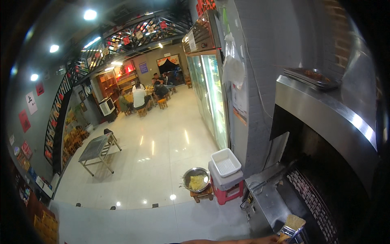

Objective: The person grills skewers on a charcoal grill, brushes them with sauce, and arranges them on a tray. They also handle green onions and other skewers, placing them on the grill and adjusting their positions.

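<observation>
At the bottom edge my left hand is mostly cut off, its forearm reaching in from the left. Its fingers are closed at the wooden handle of a wide flat brush with pale bristles and a metal ferrule. The brush is over the stainless-steel counter, beside a dark grill with a long slatted metal grate. A wire-ended tool lies on the counter's far part. Above the grill, stacked trays with reddish-brown food rest on a steel hood. My right hand is out of view.
A white plastic basin sits on a covered red stool. Beside it, a steel bowl holds yellow food and sticks on a wooden stool. Farther off stand a glass-door refrigerator, a metal table and several seated people.
</observation>
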The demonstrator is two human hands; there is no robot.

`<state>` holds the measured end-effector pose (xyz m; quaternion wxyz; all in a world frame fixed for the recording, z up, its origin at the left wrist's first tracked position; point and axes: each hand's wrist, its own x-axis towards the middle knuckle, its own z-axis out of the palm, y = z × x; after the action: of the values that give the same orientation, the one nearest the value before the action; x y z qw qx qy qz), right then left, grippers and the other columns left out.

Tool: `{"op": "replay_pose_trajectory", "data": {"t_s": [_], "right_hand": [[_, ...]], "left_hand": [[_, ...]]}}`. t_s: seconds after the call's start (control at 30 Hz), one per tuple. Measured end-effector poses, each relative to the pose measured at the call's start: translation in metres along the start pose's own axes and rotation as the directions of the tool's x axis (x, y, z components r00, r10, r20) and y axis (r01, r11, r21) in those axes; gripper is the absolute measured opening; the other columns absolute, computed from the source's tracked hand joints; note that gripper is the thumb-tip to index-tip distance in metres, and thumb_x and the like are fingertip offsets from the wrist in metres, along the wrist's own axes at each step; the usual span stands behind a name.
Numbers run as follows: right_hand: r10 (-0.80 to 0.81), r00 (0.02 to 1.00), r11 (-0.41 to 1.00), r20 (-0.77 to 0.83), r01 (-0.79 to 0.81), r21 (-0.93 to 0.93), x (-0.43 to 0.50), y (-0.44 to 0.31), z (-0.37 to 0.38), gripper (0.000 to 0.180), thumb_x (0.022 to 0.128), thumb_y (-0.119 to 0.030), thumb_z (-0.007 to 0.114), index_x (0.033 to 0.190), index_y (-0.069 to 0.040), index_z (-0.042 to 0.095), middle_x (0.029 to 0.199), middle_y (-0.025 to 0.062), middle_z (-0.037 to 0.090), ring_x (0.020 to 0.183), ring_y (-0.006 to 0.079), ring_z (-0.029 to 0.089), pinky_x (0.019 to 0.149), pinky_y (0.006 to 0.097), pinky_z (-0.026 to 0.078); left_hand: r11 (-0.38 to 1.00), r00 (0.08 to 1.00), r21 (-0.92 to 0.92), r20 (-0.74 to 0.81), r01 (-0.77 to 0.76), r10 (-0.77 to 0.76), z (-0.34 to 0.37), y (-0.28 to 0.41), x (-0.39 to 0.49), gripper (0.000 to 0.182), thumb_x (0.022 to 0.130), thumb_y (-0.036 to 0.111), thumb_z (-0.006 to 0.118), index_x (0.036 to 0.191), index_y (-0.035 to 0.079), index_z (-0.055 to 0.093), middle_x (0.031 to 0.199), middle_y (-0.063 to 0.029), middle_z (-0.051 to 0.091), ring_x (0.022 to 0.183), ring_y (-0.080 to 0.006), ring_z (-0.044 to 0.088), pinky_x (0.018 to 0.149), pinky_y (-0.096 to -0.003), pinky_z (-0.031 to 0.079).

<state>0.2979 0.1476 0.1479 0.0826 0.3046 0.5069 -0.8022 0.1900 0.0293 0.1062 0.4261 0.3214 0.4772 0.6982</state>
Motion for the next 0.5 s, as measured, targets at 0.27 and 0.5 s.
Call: {"op": "replay_pose_trajectory", "data": {"t_s": [0.27,0.5], "right_hand": [[-0.037,0.99,0.868,-0.139,0.101,0.487,0.01,0.012,-0.032,0.036,0.1,-0.025,0.047,0.13,-0.006,0.052,0.116,0.0098,0.063,0.074,0.0111,0.057,0.052,0.0235,0.044],[-0.622,0.652,0.471,-0.434,-0.132,-0.872,0.006,0.001,-0.135,0.063,0.086,-0.043,0.065,0.128,0.002,0.048,0.116,0.0264,0.059,0.102,0.0442,0.059,0.086,0.0483,0.048]], "left_hand": [[0.973,0.958,-0.06,0.195,0.224,-0.209,-0.032,-0.025,0.014,0.037,0.095,0.023,0.053,0.128,0.005,0.054,0.104,-0.0078,0.064,0.089,-0.0189,0.063,0.076,-0.0341,0.051],[0.969,0.959,-0.194,-0.205,0.155,-0.195,-0.063,-0.013,-0.013,0.044,0.09,0.028,0.058,0.122,-0.003,0.059,0.14,-0.0237,0.047,0.119,-0.0371,0.055,0.094,-0.0471,0.047]]}}
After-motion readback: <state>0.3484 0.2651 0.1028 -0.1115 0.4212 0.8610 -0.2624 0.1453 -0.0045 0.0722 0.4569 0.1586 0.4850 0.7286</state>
